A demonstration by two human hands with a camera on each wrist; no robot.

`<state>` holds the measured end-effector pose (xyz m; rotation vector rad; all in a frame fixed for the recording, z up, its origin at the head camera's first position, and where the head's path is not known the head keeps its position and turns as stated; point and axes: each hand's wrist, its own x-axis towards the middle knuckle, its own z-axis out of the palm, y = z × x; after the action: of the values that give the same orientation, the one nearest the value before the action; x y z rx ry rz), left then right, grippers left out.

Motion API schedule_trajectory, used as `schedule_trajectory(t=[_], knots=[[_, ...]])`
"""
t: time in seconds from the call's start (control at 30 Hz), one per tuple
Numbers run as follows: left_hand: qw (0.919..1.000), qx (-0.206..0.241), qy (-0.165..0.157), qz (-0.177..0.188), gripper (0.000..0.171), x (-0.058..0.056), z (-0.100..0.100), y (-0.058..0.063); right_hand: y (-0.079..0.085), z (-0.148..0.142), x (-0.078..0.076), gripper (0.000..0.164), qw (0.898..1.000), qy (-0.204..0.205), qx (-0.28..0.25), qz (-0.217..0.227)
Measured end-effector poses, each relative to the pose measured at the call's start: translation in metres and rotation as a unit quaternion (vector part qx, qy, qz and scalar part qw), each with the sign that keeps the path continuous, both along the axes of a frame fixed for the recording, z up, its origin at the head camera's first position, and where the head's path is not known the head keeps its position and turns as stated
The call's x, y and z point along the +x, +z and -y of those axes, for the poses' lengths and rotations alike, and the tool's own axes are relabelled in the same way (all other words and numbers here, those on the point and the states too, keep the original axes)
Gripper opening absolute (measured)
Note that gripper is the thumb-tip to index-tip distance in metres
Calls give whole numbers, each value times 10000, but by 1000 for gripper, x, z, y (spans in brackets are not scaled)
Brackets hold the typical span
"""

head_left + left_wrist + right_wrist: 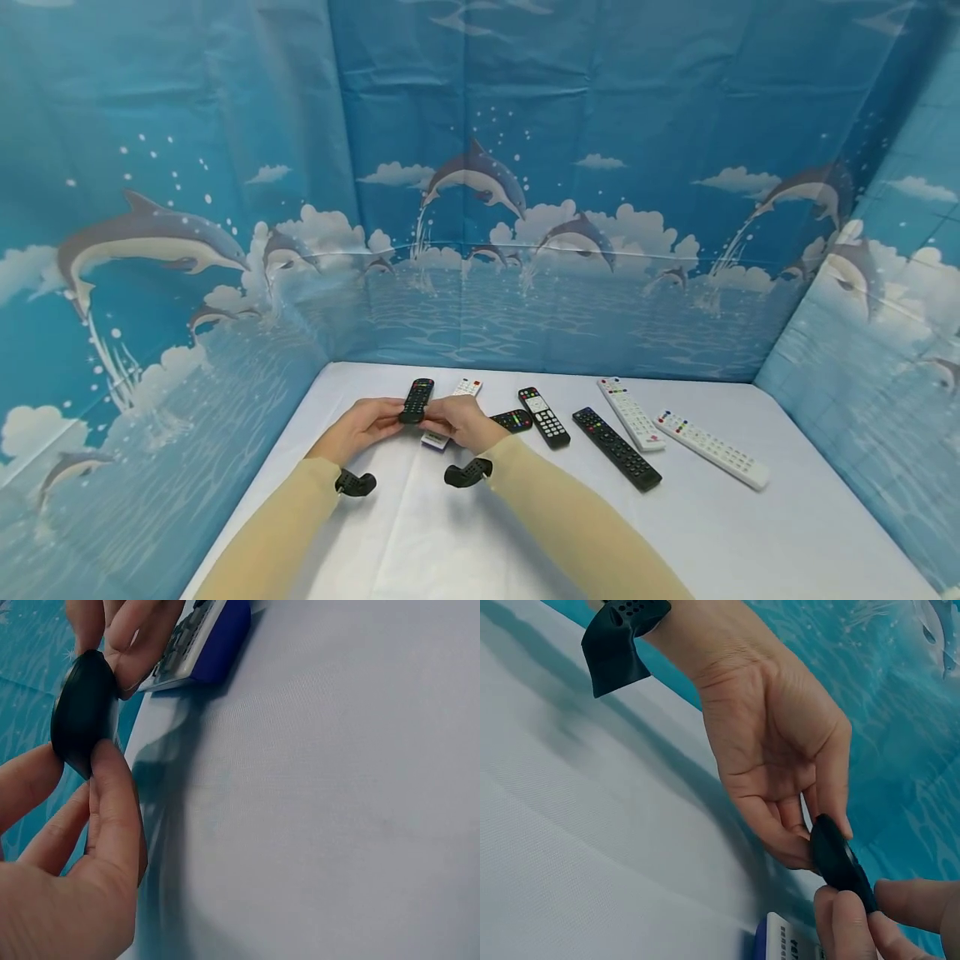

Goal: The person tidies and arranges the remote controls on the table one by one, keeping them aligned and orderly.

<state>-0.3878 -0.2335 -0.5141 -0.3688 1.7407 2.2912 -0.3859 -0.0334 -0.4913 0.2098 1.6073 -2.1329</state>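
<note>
Between the two hands a small black remote control (416, 402) is held up, its button side facing the head camera. The left hand (365, 427) pinches its left edge with thumb and fingers. From the other side, the right hand (465, 423) grips the right edge. Both wrist views show the remote's dark, curved lower end, with fingertips of both hands against it. Below the right hand lies a white remote with a blue end (221, 645), partly hidden by that hand in the head view. A black remote with coloured buttons (513, 420) sticks out beyond the right hand.
Right of the hands lie a black remote with white buttons (544, 417), a long black remote (617, 450) and two white remotes, one farther back (632, 414) and one far right (712, 450). The white-covered table (720, 542) is bordered by blue dolphin-print curtains (487, 325).
</note>
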Motion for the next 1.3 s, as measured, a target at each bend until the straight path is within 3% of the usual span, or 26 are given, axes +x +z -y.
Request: schedule_trajectory(t=[0.23, 0.5, 0.8, 0.93, 1.3], knots=[[9997, -212, -61, -105, 44, 7, -3, 6, -6, 1, 4, 41, 9997, -144, 173, -18], [9966, -513, -361, -531, 42, 18, -7, 9, -10, -1, 11, 44, 9987, -92, 389, -314], [9935, -927, -230, -623, 39, 44, -7, 7, -12, -2, 34, 41, 9930, 131, 794, -859], [9916, -1107, -171, -641, 37, 54, -6, 6, -11, -1, 43, 39, 9916, 202, 894, -908], [9862, -1479, -286, -690, 38, 86, 3, 8, -10, 0, 67, 43, 9938, 535, 498, -835]])
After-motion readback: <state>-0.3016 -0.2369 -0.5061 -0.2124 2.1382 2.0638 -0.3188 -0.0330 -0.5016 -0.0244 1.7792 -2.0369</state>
